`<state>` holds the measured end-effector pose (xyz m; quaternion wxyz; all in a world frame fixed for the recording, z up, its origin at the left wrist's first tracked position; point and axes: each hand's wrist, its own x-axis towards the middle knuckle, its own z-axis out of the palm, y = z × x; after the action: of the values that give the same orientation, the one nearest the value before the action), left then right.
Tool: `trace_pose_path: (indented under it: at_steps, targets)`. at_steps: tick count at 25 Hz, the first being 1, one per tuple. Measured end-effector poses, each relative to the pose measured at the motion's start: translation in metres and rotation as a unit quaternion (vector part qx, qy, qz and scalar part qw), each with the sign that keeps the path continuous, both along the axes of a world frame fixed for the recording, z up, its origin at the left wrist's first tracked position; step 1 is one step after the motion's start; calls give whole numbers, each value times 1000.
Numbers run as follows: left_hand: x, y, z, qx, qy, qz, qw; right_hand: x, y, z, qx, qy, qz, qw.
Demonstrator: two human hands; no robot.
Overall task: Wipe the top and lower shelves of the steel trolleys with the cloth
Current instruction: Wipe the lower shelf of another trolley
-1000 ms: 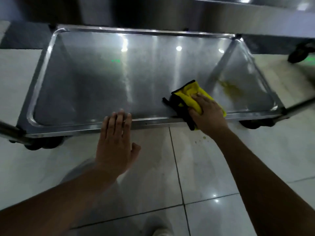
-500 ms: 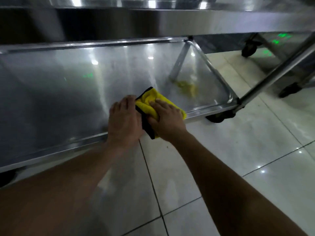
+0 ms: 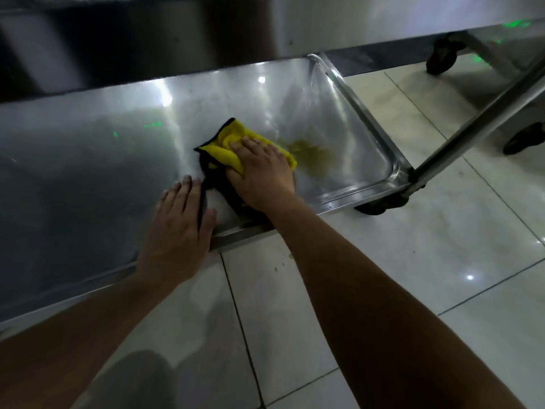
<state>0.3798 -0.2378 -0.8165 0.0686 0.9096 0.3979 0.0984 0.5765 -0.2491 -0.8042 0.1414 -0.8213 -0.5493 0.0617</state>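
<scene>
So the right hand (image 3: 261,175) is lying flat on the yellow cloth (image 3: 236,146), fingers stretched out straight and pressing it down onto the lower shelf (image 3: 88,172) of the steel trolley. No curl in the fingers, it's just a flat palm on top of the fabric. The cloth is bunched up a bit, yellow on top with a black edge showing, and that dark edge is trailing out from under the palm toward the left hand.

The left hand (image 3: 180,228) is sitting just beside the right one, also flat with the fingers straight, resting on the shelf near its front rim. Its fingertips are landing right next to the black edge of the cloth, but I can't tell if they're actually touching it.

Just past the right hand's fingertips, toward the shelf's right corner, a yellowish smear (image 3: 309,154) is showing on the steel, right up against the far edge of the cloth. Further right of that hand, the trolley's slanted leg tube (image 3: 477,122) is running up from the shelf corner, with a dark caster (image 3: 380,205) sitting under that corner.

Above both hands, the upper shelf (image 3: 354,22) is hanging over the back of the lower one. Both forearms are reaching in over a pale tiled floor (image 3: 383,261), and another trolley's wheels (image 3: 442,59) are showing well off to the right.
</scene>
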Motion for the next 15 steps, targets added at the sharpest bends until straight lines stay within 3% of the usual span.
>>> trace_pose_path:
  at_steps: [4,7,11,15]
  targets:
    - [3,0,2,4,21,5,1000,89,-2,3,17,-37,-130,991]
    - [4,2,10,1,61,10,998,121,-18,-3,20,-8,-230,973]
    - [52,-18,15,17,50,-43,998,86,-10,-6,48,-6,-212,976]
    - [81,-41,4,17,51,-76,996,132,-35,1,22,-27,-149,988]
